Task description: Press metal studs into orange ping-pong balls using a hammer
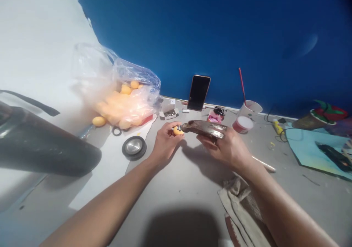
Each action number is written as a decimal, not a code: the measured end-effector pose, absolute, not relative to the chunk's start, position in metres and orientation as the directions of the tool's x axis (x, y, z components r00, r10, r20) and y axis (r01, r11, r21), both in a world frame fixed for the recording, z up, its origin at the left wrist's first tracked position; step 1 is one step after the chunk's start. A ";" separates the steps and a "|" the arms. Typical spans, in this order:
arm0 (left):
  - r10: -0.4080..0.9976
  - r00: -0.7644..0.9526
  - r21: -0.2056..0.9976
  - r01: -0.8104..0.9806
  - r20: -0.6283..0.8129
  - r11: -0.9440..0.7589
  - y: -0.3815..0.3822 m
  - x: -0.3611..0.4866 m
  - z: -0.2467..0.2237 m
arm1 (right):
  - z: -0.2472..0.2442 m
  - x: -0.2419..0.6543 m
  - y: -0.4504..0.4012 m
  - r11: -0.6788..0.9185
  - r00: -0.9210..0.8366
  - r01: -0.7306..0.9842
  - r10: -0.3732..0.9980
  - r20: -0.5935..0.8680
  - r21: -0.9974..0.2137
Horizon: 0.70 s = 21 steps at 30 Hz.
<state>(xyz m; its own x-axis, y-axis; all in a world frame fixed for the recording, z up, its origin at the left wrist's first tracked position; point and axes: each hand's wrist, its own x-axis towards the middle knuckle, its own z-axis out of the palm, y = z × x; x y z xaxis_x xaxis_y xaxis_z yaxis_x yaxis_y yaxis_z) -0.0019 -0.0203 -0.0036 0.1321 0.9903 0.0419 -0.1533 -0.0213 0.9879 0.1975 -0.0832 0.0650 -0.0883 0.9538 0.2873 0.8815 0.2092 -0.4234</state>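
Between the thumb and fingers of my left hand (164, 140) is a small yellow ball (178, 130) with black and white marks like eyes. My right hand (231, 148) grips a worn claw hammer (202, 126) close behind its metal head. The hammer's striking end points left and meets or nearly meets the ball's right side; I cannot tell if they touch. A pale rod end (265, 164), perhaps the hammer's handle, shows beyond my right wrist. Just behind the ball lies an open small box (169, 114) of tiny metal pieces.
A plastic bag (132, 109) of yellow balls lies at left, one loose ball (99, 121) beside it. Nearby are a round lid (134, 147) and dark cylinder (49, 144). A phone (199, 93) leans on the blue wall. Cups (249, 109), a cloth (242, 203) and a board (308, 148) occupy the right.
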 end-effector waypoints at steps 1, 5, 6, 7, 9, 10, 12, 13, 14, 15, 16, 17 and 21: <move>0.988 0.149 0.987 -0.162 0.028 -0.004 -0.021 -0.001 -0.002 | 0.063 0.195 -0.083 0.200 -0.084 0.893 0.954 0.288 -0.404; 0.984 0.168 0.981 -0.172 -0.061 0.090 -0.025 0.002 0.005 | 0.063 0.193 -0.083 0.267 -0.162 0.919 0.927 0.339 -0.289; 0.984 0.166 0.981 -0.167 -0.073 0.100 -0.024 0.001 0.005 | 0.064 0.194 -0.084 0.291 -0.175 0.917 0.908 0.382 -0.273; 0.983 0.165 0.982 -0.161 -0.076 0.102 -0.024 0.001 0.006 | 0.065 0.194 -0.085 0.311 -0.178 0.912 0.887 0.427 -0.266; 0.982 0.180 0.984 -0.153 -0.061 0.089 -0.024 -0.001 0.006 | 0.066 0.194 -0.086 0.314 -0.154 0.911 0.861 0.484 -0.268; 0.980 0.192 0.985 -0.153 -0.046 0.077 -0.024 -0.001 0.005 | 0.066 0.194 -0.087 0.299 -0.141 0.916 0.865 0.482 -0.268; 0.977 0.210 0.985 -0.166 -0.020 0.056 -0.025 -0.001 0.004 | 0.063 0.193 -0.086 0.263 -0.135 0.931 0.891 0.433 -0.252; 0.977 0.212 0.983 -0.178 -0.014 0.053 -0.026 -0.001 0.004 | 0.062 0.193 -0.086 0.250 -0.134 0.937 0.902 0.411 -0.243; 0.977 0.211 0.980 -0.192 -0.014 0.055 -0.026 -0.001 0.003 | 0.061 0.194 -0.085 0.238 -0.125 0.940 0.906 0.405 -0.242; 0.979 0.204 0.977 -0.205 -0.015 0.058 -0.027 0.000 0.003 | 0.062 0.196 -0.084 0.229 -0.108 0.940 0.902 0.418 -0.252; 0.981 0.193 0.976 -0.211 -0.015 0.056 -0.027 0.000 0.003 | 0.063 0.199 -0.083 0.219 -0.081 0.938 0.892 0.444 -0.270; 0.983 0.183 0.977 -0.206 -0.010 0.048 -0.026 0.000 0.002 | 0.065 0.202 -0.083 0.209 -0.047 0.932 0.880 0.473 -0.295; 0.985 0.172 0.986 -0.164 0.016 0.012 -0.022 -0.002 0.002 | 0.077 0.213 -0.081 0.221 -0.016 0.915 0.857 0.515 -0.339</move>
<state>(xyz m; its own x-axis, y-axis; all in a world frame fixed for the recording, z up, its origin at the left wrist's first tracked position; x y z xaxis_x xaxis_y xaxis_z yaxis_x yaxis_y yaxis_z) -0.0016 -0.0224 0.0018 0.1719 0.9850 0.0164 -0.1635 0.0121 0.9865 0.2127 -0.0810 0.0773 -0.0161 0.8573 0.5146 0.9146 0.2206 -0.3389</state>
